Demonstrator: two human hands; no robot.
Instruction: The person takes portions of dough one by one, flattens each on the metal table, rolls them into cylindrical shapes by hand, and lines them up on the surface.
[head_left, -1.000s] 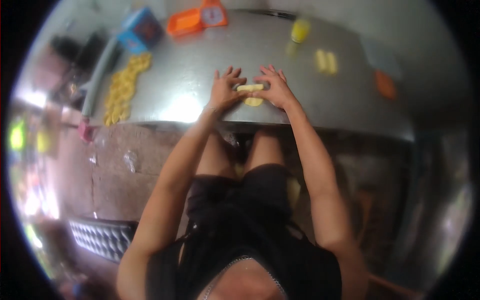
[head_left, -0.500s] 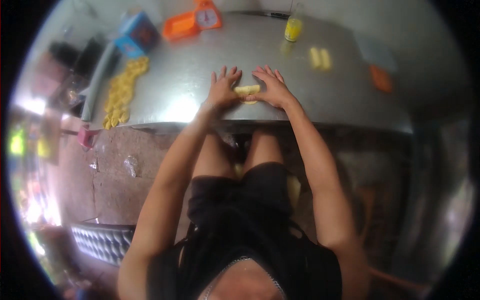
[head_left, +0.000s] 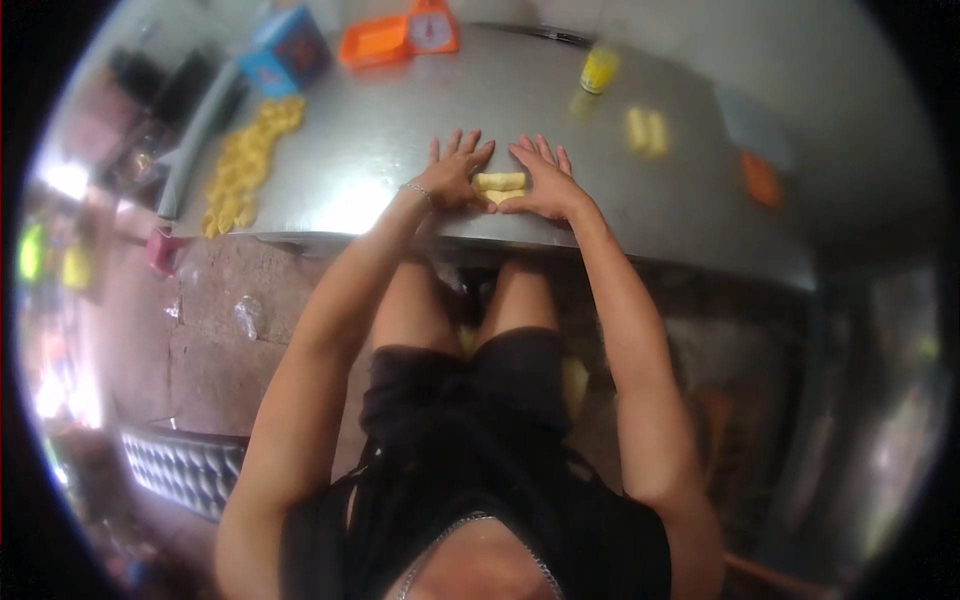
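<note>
Metal table (head_left: 390, 120), near edge before the person's lap. Just past that edge: yellow dough piece (head_left: 500, 182), seemingly part rolled, lying between both hands. Left hand (head_left: 458, 176) spread wide, thumb side at the dough's left end; right hand (head_left: 548, 188) likewise spread, at its right end. Left: long cluster of small yellow pieces (head_left: 240, 165). Right: blurred orange object (head_left: 760, 179); farther, two pale rolls (head_left: 646, 132), side by side. Far: yellow bottle (head_left: 599, 72), blue box (head_left: 283, 50), orange scale (head_left: 430, 30).

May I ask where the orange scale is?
In the head view, the orange scale stands far across the table, left of centre, just right of the blue box.
</note>
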